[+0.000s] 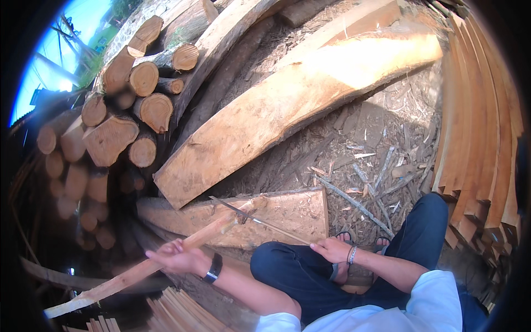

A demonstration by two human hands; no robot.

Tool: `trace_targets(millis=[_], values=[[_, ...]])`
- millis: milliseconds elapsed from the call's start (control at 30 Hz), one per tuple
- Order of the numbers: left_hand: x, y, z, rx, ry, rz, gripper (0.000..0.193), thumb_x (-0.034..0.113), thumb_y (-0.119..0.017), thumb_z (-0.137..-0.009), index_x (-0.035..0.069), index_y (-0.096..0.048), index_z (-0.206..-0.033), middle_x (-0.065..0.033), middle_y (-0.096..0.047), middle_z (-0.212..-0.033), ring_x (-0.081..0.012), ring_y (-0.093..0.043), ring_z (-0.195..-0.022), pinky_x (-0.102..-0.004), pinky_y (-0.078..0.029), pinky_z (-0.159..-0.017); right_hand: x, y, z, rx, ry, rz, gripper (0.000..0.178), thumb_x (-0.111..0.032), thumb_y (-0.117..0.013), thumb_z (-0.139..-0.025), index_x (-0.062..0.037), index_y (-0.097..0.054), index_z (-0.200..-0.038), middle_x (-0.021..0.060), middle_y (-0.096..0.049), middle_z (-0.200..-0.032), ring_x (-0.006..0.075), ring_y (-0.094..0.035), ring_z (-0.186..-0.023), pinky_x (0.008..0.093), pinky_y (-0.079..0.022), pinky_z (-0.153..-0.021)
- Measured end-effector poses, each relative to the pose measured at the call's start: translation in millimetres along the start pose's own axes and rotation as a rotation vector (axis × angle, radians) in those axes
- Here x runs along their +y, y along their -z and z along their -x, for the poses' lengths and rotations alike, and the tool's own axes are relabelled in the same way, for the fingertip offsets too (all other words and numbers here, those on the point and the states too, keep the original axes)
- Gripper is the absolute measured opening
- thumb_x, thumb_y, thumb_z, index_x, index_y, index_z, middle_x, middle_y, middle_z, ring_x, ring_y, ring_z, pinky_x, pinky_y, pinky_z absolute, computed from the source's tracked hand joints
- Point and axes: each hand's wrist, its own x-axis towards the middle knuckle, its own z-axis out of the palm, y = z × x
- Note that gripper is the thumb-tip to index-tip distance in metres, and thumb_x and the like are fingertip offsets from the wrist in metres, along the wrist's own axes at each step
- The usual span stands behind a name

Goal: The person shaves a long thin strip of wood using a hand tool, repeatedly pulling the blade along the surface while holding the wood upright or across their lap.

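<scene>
A long, pale strip of wood [119, 283] runs from the lower left toward the middle, with rough bark or a knot near its far end. My left hand [178, 259], a dark band at its wrist, is closed around the strip near its middle. In my right hand [331, 250] is the end of the long wooden handle of a knife [279, 228]. Its narrow dark blade crosses the strip near the knot; whether the edge touches the wood I cannot tell. Beneath the strip's far end lies a thick slab [296, 213].
A large curved plank [249, 124] stretches across the ground beyond. Cut logs [156, 112] are piled at the left, and long boards [475, 122] are stacked at the right. Sticks [354, 202] and wood chips litter the ground. Thin slats [180, 312] lie at the lower left.
</scene>
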Motion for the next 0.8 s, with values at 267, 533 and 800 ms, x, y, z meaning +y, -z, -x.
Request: trace_targets(millis=[267,533,800], values=[[2.6,0.0,3.0,0.045,-0.007,-0.03,0.051,0.048,-0.051,-0.09,0.014,-0.036,-0.054,0.0018,-0.031,-0.05,-0.0088,-0.03,-0.042,-0.0235,-0.032,-0.045,-8.8,-5.3,1.3,0.003,-0.034,0.075,0.056,-0.049,-0.033,-0.094,-0.0028,-0.065,-0.088,0.0255,-0.062,-0.079,0.0435,-0.059,-0.081,0.0471,-0.044,-0.08],[0.6,-5.1,3.6,0.071,-0.01,-0.016,0.052,0.048,-0.052,-0.089,0.014,-0.036,-0.054,0.0018,-0.031,-0.05,-0.009,-0.031,-0.042,-0.023,-0.031,-0.045,14.5,-14.1,-8.3,0.007,-0.072,0.087,0.058,-0.051,-0.034,-0.093,-0.0028,-0.065,-0.086,0.0255,-0.062,-0.079,0.0437,-0.059,-0.08,0.0476,-0.043,-0.08],[5.1,-8.6,8.1,0.123,-0.031,-0.053,0.05,0.046,-0.053,-0.089,0.012,-0.033,-0.058,0.0002,-0.028,-0.053,-0.0107,-0.029,-0.046,-0.0249,-0.028,-0.048,11.5,-17.3,-8.2,0.055,0.0,0.026,0.06,-0.052,-0.034,-0.092,-0.0012,-0.065,-0.085,0.0258,-0.062,-0.077,0.0431,-0.06,-0.078,0.0467,-0.044,-0.078]])
